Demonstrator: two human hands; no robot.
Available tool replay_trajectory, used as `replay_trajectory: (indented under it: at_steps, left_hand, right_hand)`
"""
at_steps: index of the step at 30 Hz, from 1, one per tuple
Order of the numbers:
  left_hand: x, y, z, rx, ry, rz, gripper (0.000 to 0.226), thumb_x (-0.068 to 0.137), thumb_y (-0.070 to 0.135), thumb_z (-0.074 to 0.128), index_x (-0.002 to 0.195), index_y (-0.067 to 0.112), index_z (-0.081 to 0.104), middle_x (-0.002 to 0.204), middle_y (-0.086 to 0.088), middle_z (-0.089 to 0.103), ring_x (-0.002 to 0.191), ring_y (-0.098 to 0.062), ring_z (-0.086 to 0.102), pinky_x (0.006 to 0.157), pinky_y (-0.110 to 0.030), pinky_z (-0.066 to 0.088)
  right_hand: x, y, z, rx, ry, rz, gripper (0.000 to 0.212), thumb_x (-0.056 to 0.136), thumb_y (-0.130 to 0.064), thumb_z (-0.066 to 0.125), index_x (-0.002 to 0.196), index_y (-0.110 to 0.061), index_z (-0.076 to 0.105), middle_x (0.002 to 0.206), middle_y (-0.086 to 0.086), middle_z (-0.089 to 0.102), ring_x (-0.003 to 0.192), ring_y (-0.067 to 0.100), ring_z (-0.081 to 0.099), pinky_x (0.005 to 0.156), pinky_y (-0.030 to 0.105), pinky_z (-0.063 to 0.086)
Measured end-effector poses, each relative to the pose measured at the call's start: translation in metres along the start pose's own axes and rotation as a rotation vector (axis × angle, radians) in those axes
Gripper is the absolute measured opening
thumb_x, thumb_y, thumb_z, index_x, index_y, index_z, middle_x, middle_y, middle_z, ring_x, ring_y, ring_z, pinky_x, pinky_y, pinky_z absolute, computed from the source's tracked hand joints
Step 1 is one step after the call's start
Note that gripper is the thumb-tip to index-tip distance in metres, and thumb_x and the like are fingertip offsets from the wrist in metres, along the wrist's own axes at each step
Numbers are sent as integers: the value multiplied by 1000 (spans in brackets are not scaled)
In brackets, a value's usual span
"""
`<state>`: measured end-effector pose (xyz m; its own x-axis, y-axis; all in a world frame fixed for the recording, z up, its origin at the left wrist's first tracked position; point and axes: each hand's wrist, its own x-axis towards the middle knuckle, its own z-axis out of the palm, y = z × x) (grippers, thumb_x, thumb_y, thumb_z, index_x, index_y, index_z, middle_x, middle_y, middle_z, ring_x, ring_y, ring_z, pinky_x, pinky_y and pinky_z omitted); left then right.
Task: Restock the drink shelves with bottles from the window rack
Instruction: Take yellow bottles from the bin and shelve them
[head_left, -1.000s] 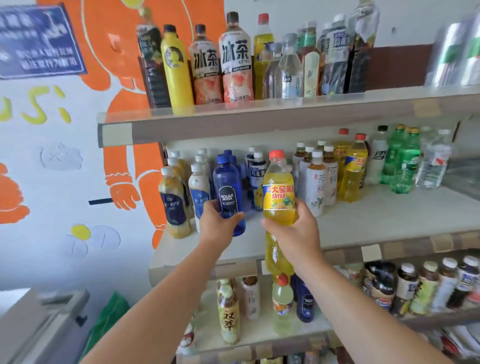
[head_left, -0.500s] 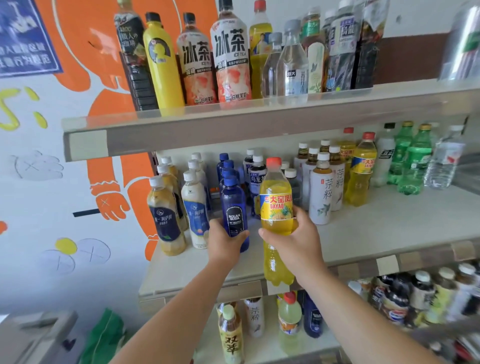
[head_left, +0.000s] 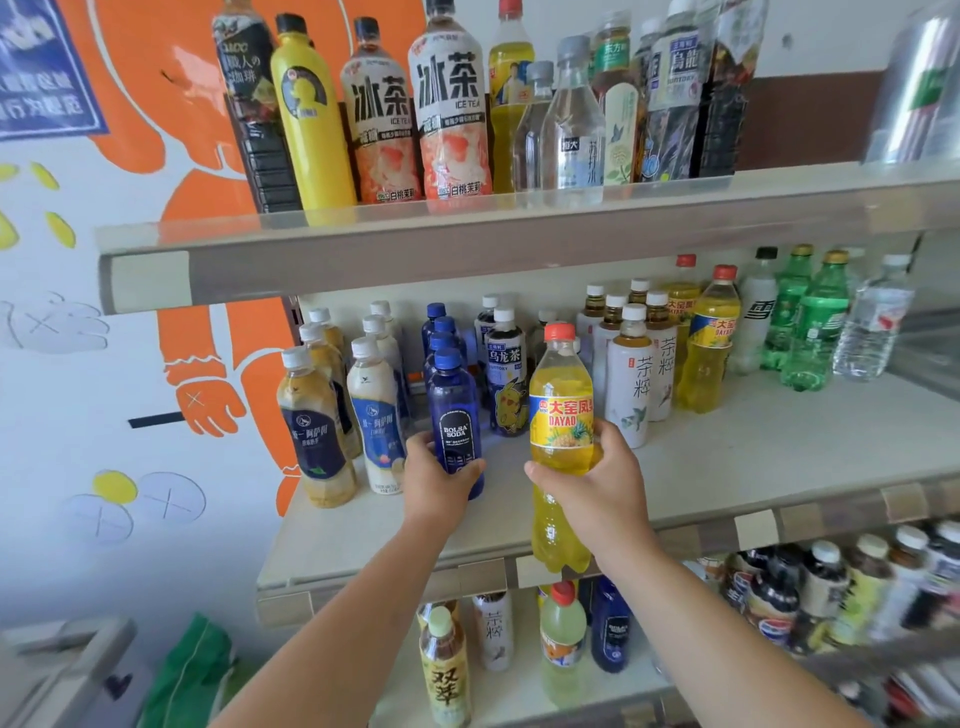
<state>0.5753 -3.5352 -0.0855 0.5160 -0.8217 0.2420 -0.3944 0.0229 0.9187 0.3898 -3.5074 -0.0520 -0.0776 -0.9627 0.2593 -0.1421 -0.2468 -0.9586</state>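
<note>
White middle shelf (head_left: 753, 457) stands against an orange-painted mural wall (head_left: 208, 218).

A white wall (head_left: 62, 405) on the left carries a painted orange cartoon figure (head_left: 208, 358), its mitten-like hand marked with a cross. A blue sign (head_left: 41, 78) with white lettering sits at the far upper left. Yellow dabs (head_left: 58, 228) and pale grey crossed circles (head_left: 171, 500) dot the paint. At the near lower left a green bag (head_left: 192, 670) lies beside a blurred grey fixture (head_left: 57, 660). A brown band (head_left: 810, 119) crosses the wall at upper right.

The lower-right bottles (head_left: 823, 597) are blurred, their labels seemingly illegible.
</note>
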Motion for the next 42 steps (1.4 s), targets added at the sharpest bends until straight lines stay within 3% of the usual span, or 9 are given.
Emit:
replay_trajectory:
  at_steps: [7, 9, 13, 16, 22, 27, 31, 39, 42]
  left_hand:
    - [-11, 0, -1, 44, 89, 38, 69, 77, 19, 78, 138, 21, 44, 133, 2, 57, 125, -22, 53, 106, -44, 46]
    - [-21, 7, -3, 67, 150, 82, 70, 81, 17, 76, 143, 16, 43, 142, 0, 48, 135, -19, 40, 112, -31, 33]
    - [-49, 31, 1, 13, 174, 224, 49, 85, 9, 70, 131, 16, 54, 124, 6, 49, 115, -10, 47, 101, -24, 38]
    - [-70, 50, 16, -144, -12, 212, 27, 92, 6, 61, 115, 20, 63, 108, 14, 64, 97, 1, 60, 89, -21, 51]
    - [-118, 75, 76, -366, -202, 159, 24, 95, -1, 50, 102, 12, 70, 90, 4, 74, 82, -7, 68, 74, -23, 54]
    - [-155, 95, 119, -427, -305, 77, 24, 97, 3, 51, 96, 21, 67, 99, -2, 73, 94, -17, 69, 84, -34, 55]
    - [-175, 114, 138, -443, -336, 23, 27, 96, -1, 49, 98, 21, 64, 103, -3, 70, 94, -17, 68, 82, -23, 52]
    - [-165, 135, 165, -452, -367, 28, 32, 94, -7, 46, 101, 19, 64, 103, -6, 69, 87, -14, 66, 66, -13, 50]
    - [-137, 145, 186, -468, -369, 47, 31, 94, -8, 46, 102, 16, 64, 99, -3, 67, 82, -11, 65, 63, -10, 49]
  right_hand:
    - [0, -1, 0, -6, -26, -7, 60, 65, -25, 91, 116, -28, 60, 97, -11, 71, 86, 7, 68, 81, 36, 59]
    - [-3, 0, 1, 2, -34, -11, 61, 64, -24, 91, 116, -29, 60, 97, -11, 72, 86, 7, 69, 81, 37, 59]
    - [-12, 3, -2, 15, -45, -42, 61, 63, -22, 91, 114, -34, 59, 95, -12, 72, 83, 3, 69, 80, 35, 59]
    - [-19, 5, -11, 49, -32, -57, 57, 62, -22, 92, 102, -43, 57, 91, -19, 72, 82, -5, 68, 76, 26, 57]
    - [-31, 19, -76, 70, 55, -45, 61, 63, -22, 91, 114, -35, 60, 94, -13, 75, 82, -3, 69, 69, 18, 52]
    - [-38, 28, -152, 15, 104, -38, 63, 66, -15, 89, 116, -35, 58, 95, -10, 75, 83, 2, 71, 73, 25, 56]
    - [-39, 28, -204, -49, 131, -51, 60, 68, -13, 89, 116, -30, 58, 94, -10, 73, 78, -2, 69, 67, 18, 52]
    - [44, 22, -242, -146, 132, -115, 52, 67, -19, 89, 103, -42, 60, 99, -12, 71, 89, 5, 69, 79, 31, 57]
    - [93, 25, -233, -155, 120, -148, 56, 65, -18, 90, 113, -30, 64, 102, -10, 71, 92, 6, 69, 81, 28, 56]
